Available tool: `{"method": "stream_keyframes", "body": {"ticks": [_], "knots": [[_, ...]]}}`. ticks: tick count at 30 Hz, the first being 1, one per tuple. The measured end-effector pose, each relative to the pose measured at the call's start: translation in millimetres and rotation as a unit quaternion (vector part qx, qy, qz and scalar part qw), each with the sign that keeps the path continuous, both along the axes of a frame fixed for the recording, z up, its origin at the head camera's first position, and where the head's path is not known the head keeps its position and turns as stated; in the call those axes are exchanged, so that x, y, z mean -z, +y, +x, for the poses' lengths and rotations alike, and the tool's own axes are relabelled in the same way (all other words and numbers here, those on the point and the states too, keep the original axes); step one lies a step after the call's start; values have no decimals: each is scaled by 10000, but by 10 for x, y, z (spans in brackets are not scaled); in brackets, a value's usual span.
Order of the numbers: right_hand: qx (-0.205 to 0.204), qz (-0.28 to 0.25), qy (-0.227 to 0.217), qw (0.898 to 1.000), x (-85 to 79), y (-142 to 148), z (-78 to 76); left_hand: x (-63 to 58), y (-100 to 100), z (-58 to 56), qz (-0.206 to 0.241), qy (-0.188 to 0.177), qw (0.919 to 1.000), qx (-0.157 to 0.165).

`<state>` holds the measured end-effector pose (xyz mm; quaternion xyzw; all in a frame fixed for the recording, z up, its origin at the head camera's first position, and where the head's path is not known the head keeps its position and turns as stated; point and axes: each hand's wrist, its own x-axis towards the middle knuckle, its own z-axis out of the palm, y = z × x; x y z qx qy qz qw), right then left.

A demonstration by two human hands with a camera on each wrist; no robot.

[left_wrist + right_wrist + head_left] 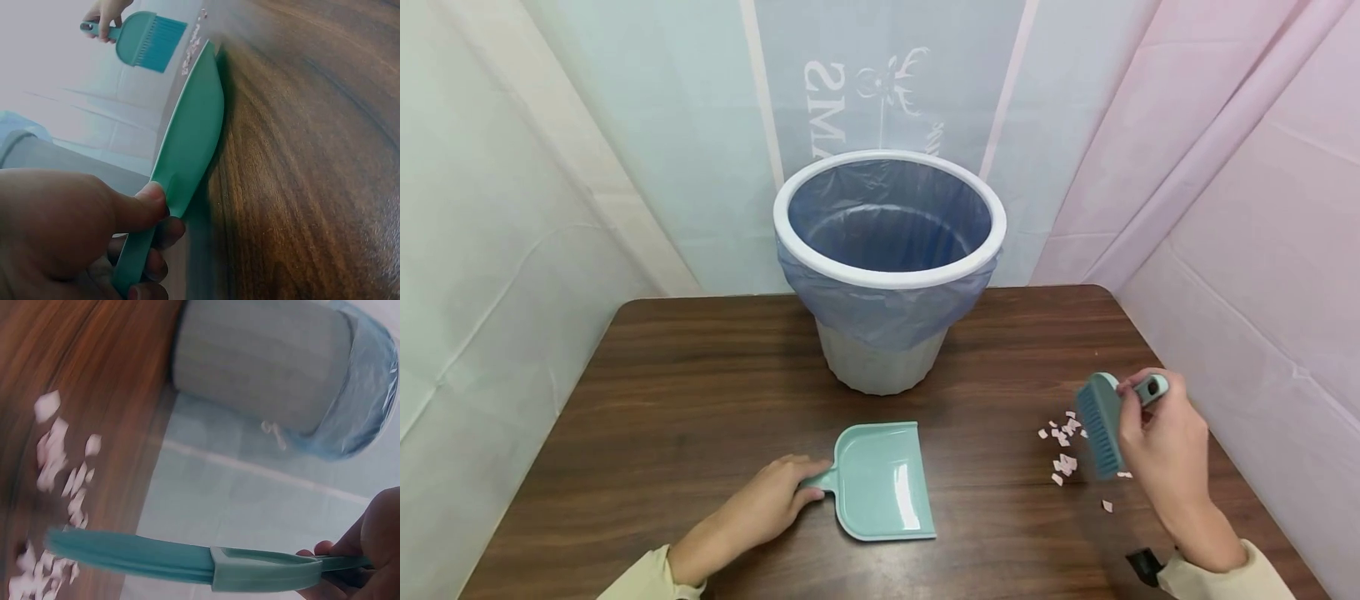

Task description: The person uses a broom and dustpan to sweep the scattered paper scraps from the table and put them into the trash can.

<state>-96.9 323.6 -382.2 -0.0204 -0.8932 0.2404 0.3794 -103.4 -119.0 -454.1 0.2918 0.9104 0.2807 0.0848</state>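
Note:
My left hand (775, 502) grips the short handle of a mint-green dustpan (880, 479), which lies on the table with its straight edge facing right. In the left wrist view the thumb presses on top of the handle while the fingers curl beneath it. On the right side, my right hand (1168, 450) holds a small green hand brush (1101, 421) by its handle, bristles pointing left and down. Small white paper scraps (1064, 465) lie scattered just left of and below the bristles. The right wrist view shows the bristle tips (62, 542) overlapping some of those scraps.
A white trash bin (880, 362) lined with a bluish plastic bag stands at the back middle of the dark wooden table (715, 375). Pale fabric sheets (512, 208) hang around the left, back and right sides. One scrap (1107, 506) lies apart, nearer the front.

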Motion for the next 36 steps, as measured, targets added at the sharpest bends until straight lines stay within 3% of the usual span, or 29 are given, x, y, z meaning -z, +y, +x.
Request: {"method": "stream_keyframes", "body": {"ticks": [14,23,36], "knots": [[-2,329,-181,9993,177,189,56,-45,11,6,-4,-53,10000,-40],[-159,381,-151,9990,279,108,23,-45,16,2,-28,-260,9997,-30],[-560,431,-107,9974,268,-173,7,-55,26,6,53,-178,9998,-24]]}}
